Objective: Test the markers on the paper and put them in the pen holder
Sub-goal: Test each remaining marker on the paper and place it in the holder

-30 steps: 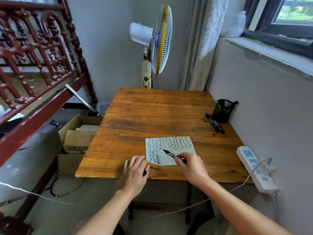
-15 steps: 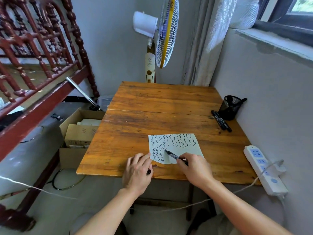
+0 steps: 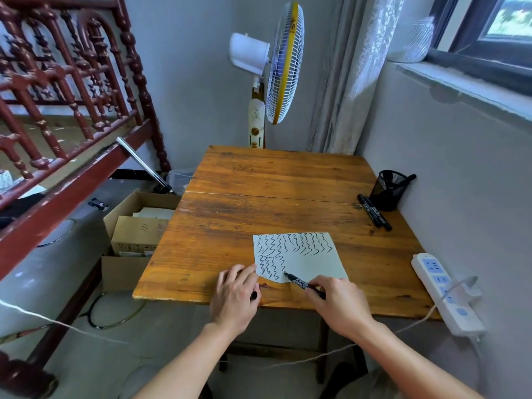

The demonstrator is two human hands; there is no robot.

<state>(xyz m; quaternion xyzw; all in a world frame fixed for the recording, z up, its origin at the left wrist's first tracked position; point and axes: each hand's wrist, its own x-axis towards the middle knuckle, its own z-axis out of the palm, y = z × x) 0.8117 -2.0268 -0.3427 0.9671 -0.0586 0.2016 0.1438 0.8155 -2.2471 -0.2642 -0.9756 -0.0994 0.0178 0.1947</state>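
A white paper (image 3: 313,259) covered in black wavy lines lies near the front edge of the wooden table (image 3: 273,180). My right hand (image 3: 339,305) grips a black marker (image 3: 300,282) whose tip touches the paper's lower left part. My left hand (image 3: 236,295) rests on the table at the paper's left corner, with a small black marker cap (image 3: 254,295) between its fingers. A black mesh pen holder (image 3: 387,190) stands at the right by the wall with one marker (image 3: 408,178) leaning in it. Two black markers (image 3: 374,211) lie on the table in front of it.
A white power strip (image 3: 443,289) hangs over the table's right front corner, its cord trailing down. A standing fan (image 3: 276,70) is behind the table. An open cardboard box (image 3: 138,226) sits on the floor at left, beside a red wooden bed frame (image 3: 57,110).
The marker tip has moved down the paper toward me, adding to the lower row of wavy lines. My left hand has stayed at the paper's corner. The head view shifted slightly.
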